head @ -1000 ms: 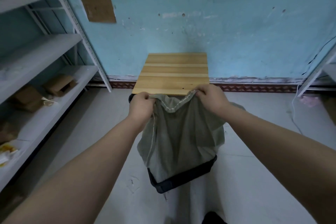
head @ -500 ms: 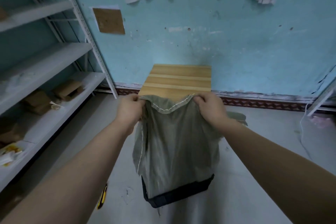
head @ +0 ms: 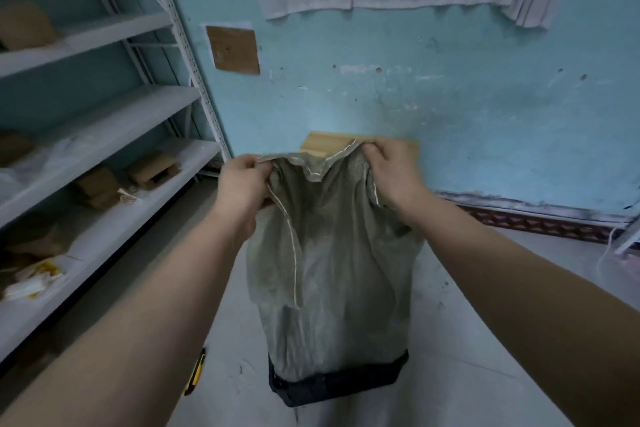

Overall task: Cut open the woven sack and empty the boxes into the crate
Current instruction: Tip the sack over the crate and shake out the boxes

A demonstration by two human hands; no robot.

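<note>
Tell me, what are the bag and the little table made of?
The sack looks like woven plastic cloth, dull grey-green, limp and creased, with a white stitched seam. The table behind it seems wooden: pale yellow boards with visible plank lines.

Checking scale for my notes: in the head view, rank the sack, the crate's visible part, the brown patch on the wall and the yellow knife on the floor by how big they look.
Largest to smallest:
1. sack
2. crate, mostly hidden by the sack
3. brown patch, farther away, so unsure against the crate
4. yellow knife
</note>
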